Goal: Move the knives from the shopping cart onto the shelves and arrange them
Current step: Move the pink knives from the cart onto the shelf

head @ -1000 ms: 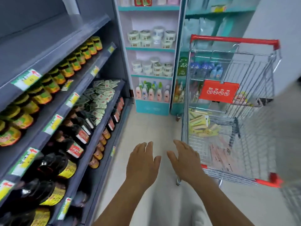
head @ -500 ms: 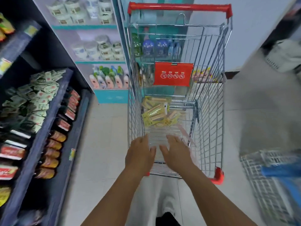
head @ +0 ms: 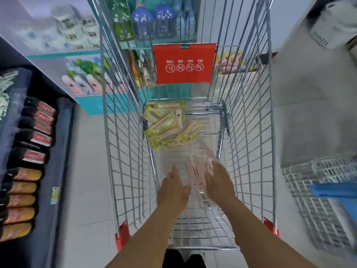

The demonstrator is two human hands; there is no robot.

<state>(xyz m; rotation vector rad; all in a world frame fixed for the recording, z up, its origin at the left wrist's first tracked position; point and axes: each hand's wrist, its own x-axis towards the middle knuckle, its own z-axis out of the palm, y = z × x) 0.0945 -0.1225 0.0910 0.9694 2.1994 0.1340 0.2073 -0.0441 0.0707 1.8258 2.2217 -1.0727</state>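
A wire shopping cart (head: 123, 144) with red corners stands straight ahead of me. A heap of knives in yellow-green packaging (head: 170, 128) lies at the far end of its floor. Nearer to me lie pink packaged knives (head: 195, 171), blurred. Both my arms reach down into the cart. My left hand (head: 173, 188) hovers with straight fingers just left of the pink packs. My right hand (head: 218, 180) lies on the pink packs; whether its fingers curl round them is hidden.
A dark shelf unit (head: 58, 171) with bottles and jars runs along the left. Shelves of lotion bottles stand beyond the cart. A red sign (head: 185, 63) hangs on the cart's far end. A second basket with a blue handle (head: 332, 190) sits at the right.
My view has swung from the left shelves to the cart. Both hands have moved forward and down into the cart, reaching the pink packs.
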